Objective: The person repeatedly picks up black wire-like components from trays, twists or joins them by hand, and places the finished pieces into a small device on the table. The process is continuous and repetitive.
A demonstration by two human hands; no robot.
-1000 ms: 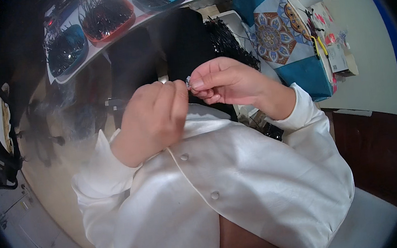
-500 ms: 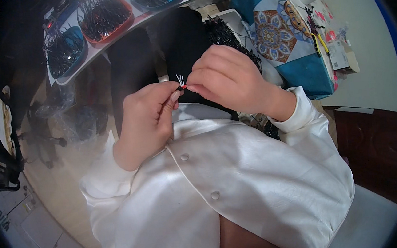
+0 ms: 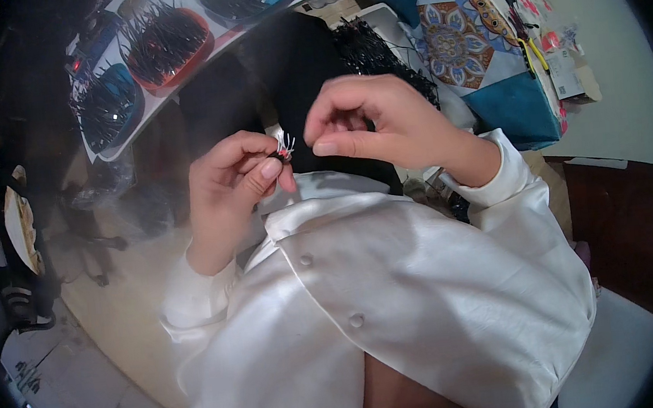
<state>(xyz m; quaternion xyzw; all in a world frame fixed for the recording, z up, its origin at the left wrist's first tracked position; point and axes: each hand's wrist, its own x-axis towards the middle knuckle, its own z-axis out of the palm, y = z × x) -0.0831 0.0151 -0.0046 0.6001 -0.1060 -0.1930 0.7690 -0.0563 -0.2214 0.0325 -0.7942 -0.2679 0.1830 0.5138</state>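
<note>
Over my lap, my left hand (image 3: 235,185) pinches a small black and red piece (image 3: 282,156) between thumb and fingers. Several thin white strands fan out from its top. What kind of piece it is, I cannot make out. Just to its right, my right hand (image 3: 382,125) hovers apart from it, its fingers loosely curled with the thumb a little away from them. Nothing shows between those fingers.
On a white table ahead to the left stand a red-orange bowl (image 3: 203,53), a blue bowl (image 3: 131,104) and another blue bowl (image 3: 282,6), all filled with thin black pieces. Black strands (image 3: 375,52) heap beyond my right hand. Yellow-handled pliers (image 3: 537,53) lie at the right.
My right hand has let go of the piece and moved slightly right, its fingers loosening. The white strands now spread wider. My left hand has shifted a little left and down, still pinching.
</note>
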